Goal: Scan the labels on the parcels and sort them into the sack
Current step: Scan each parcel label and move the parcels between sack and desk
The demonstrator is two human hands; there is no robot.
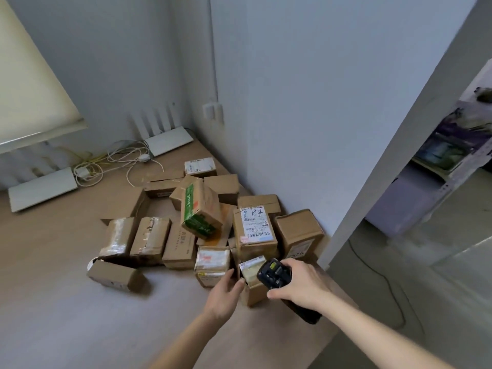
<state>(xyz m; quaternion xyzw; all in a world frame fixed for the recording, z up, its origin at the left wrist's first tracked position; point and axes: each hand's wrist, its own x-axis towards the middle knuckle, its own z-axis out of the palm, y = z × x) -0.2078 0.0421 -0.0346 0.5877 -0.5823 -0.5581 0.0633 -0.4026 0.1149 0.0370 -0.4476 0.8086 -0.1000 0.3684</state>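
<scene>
A person's left hand [225,290] reaches for a small cardboard parcel [251,282] at the near edge of a heap on a wooden platform [53,249], the fingers loosely curved with their tips touching the parcel's left side, the thumb lying against the neighbouring taped box [211,265]. The right hand [300,284] wraps its fingers round a black handheld scanner [274,274], which hangs just above the same parcel, its front end towards the heap.

The parcel stands at the front of the pile, close to the platform's near right corner by the wall [292,129]. Behind it a labelled box [254,230] leans upward, and a green-printed carton [201,211] sits tilted on top of the others. No sack shows in view.

The risk here looks twofold. The parcel's top is glossy with tape, so glare may spoil the scan if the label stays at this angle. And pulling the parcel out could unsettle the boxes resting against it, sending the leaning ones sliding towards the platform's edge.
</scene>
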